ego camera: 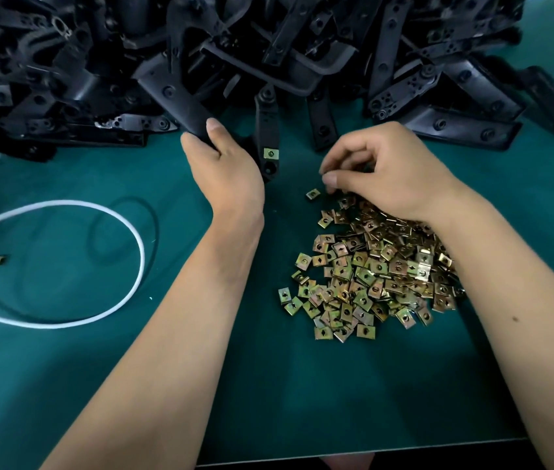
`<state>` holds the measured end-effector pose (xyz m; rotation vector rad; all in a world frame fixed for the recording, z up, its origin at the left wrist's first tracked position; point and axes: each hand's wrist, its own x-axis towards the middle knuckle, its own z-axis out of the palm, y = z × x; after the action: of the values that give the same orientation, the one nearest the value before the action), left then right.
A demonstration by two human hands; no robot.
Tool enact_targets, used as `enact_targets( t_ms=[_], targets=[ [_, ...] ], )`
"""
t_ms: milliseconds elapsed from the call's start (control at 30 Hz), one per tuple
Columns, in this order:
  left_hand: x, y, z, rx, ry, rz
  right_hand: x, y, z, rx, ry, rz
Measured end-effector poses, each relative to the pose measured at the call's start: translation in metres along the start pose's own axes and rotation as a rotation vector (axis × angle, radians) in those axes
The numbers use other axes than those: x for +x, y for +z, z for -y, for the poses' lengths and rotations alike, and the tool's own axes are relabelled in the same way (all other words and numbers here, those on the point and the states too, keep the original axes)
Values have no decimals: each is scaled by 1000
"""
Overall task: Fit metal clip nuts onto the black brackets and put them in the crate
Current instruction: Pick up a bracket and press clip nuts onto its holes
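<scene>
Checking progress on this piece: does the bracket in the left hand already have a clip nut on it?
Yes, the bracket held by the left hand carries one brass-coloured clip nut near its lower end.

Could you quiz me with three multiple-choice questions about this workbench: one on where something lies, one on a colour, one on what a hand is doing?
1. Where does the pile of clip nuts lie?
A. Under the right hand
B. On top of the heap of brackets
C. Inside the cord loop

2. What colour is the table mat?
A. Red
B. Dark green
C. White

3. What is the left hand doing?
A. Lying flat on the mat
B. Pulling the white cord
C. Holding a black bracket

Answers: 1 A, the nuts spread beneath the right wrist and fingers. 2 B, the bare mat is teal green. 3 C, its thumb and fingers wrap round a bracket that already carries one nut.
</scene>
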<state>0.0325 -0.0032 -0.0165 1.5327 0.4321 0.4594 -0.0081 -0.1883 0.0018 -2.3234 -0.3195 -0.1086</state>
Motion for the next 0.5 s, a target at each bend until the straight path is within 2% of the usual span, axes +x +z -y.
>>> enact_targets(
  t_ms=[133, 300, 500],
  targets=[
    [-2, -1, 0, -12, -4, 29, 2, 4, -1, -23, 9, -103],
    [-1, 0, 0, -14, -9, 21, 0, 12, 3, -47, 15, -70],
    [0, 0, 1, -35, -18, 23, -3, 15, 9, -47, 2, -113]
  ],
)
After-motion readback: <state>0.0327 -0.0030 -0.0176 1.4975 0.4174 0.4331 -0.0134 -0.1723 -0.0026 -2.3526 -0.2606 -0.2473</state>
